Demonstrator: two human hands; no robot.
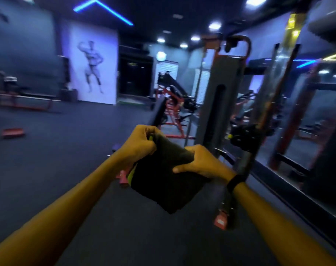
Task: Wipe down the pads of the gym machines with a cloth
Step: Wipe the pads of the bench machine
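Both hands are held out ahead at mid-frame, and a dark cloth (163, 175) is gripped between them. By the left hand (140, 143) the cloth's upper left corner is clenched, the fingers curled tightly over it. By the right hand (199, 162) the upper right edge is grasped, the thumb laid across the front of the fabric and the fingers hidden behind it. A black band (236, 182) is worn on the right wrist.

Beneath everything a dark floor (57, 150) is spread. A tall grey machine (219, 96) with red frame parts is seen just beyond the hands, to the right of centre. Along the right side a mirror wall (307, 112) is set, in which red frames are reflected. On the far wall a large poster (92, 66) of a flexing figure is hung, and a blue light strip (105, 10) is run across the ceiling. Red benches (173, 104) are blurred in the distance.

The cloth is held in the air above the floor, in front of the machine and touching none of it. It appears black and folded into a rough square, hanging down from the two grips with one corner lowest. A thin yellow-green edge is shown at its left side and again near the left thumb. Its weave cannot be made out through the blur.
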